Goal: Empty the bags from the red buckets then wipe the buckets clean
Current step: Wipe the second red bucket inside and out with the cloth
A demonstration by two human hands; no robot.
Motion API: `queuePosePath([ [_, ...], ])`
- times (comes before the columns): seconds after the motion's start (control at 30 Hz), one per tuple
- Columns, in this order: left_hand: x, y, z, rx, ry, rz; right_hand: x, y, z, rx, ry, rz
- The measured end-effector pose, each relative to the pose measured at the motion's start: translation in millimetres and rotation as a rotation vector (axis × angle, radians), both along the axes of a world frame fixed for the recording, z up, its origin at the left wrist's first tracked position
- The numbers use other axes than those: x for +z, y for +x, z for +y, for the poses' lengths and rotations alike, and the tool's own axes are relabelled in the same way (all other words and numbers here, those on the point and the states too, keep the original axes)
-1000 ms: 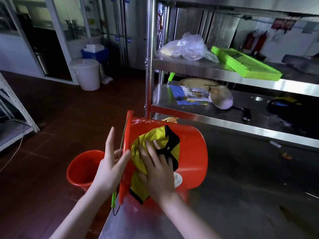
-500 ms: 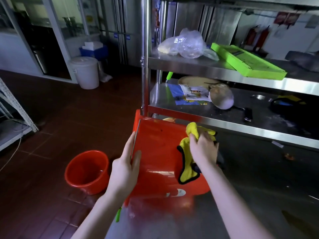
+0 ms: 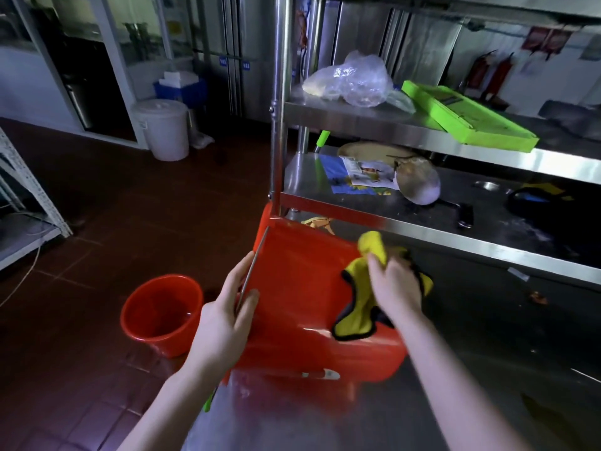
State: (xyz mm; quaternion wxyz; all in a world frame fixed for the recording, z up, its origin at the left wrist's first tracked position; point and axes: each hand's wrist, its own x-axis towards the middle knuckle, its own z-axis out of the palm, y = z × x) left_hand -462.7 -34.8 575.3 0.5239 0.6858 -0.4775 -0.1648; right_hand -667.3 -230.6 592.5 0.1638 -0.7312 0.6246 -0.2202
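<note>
A red bucket [image 3: 302, 288] lies on its side on the steel table [image 3: 455, 402], its rim and wire handle pointing left. My left hand [image 3: 227, 314] grips that rim and the handle. My right hand [image 3: 392, 288] presses a yellow cloth with black edging [image 3: 354, 320] against the bucket's outer wall near its base. A second red bucket [image 3: 161, 312] stands upright on the floor to the left, open and with no bag visible inside. A clear plastic bag [image 3: 353, 78] lies on the upper shelf.
A steel shelf rack [image 3: 374, 219] rises right behind the bucket, its post close to the rim. On it are a green tray [image 3: 468, 120], a ladle [image 3: 418, 185] and papers. A white lidded bin [image 3: 164, 128] stands on the dark tiled floor.
The bucket has been turned so its side faces me instead of its mouth. My right hand has moved the cloth from the rim area rightward to the bucket's base end.
</note>
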Motion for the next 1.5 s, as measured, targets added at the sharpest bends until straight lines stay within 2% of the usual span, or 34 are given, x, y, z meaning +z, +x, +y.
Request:
queuePosePath([
  [0.07,-5,-6,10,-0.021,-0.012,-0.013,10,-3,-12,-0.134,0.198,0.029],
  [0.1,-6,-8,13,-0.034,-0.013,-0.007,15,8,-12,-0.13,0.213,0.066],
  [0.17,-6,-11,17,-0.054,-0.01,0.021,22,46,4,0.021,0.124,0.106],
  [0.3,-3,-2,27,-0.074,0.061,0.048,14,100,78,0.481,-0.207,-0.062],
  [0.4,15,5,30,-0.153,0.141,0.151,11,89,107,0.473,-0.317,-0.09],
  [0.5,35,9,-4,-0.062,0.12,0.207,-6,74,132,0.476,-0.405,-0.04],
  [0.57,41,9,-34,0.046,0.156,0.1,-20,63,149,0.501,-0.472,-0.005],
  [0.63,39,3,-45,0.06,0.149,-0.001,-29,46,151,0.541,-0.466,-0.004],
  [0.7,44,-15,-47,0.12,0.139,-0.011,-29,22,132,0.479,-0.454,0.003],
  [0.8,29,-26,-24,0.067,0.069,0.044,-26,-17,88,0.156,-0.4,-0.019],
  [0.9,15,-31,-6,0.042,0.029,0.07,-8,-41,41,-0.08,-0.058,-0.093],
  [0.97,11,-33,0,0.04,0.022,0.081,2,-30,28,-0.119,0.08,-0.007],
  [1.03,10,-30,0,0.038,0.01,0.056,7,7,40,0.043,-0.004,0.124],
  [1.13,11,-20,-6,0.077,-0.013,-0.042,7,67,88,0.46,-0.27,0.022],
  [1.23,7,-14,-4,0.086,-0.035,-0.043,4,77,112,0.639,-0.386,-0.053],
  [1.33,3,-15,0,0.059,-0.031,0.021,-7,40,98,0.535,-0.423,-0.077],
  [1.4,0,-17,3,0.049,-0.035,0.053,-13,8,75,0.307,-0.375,-0.074],
  [1.5,-9,-23,13,0.027,-0.069,0.057,-4,-31,34,-0.024,0.01,0.014],
])
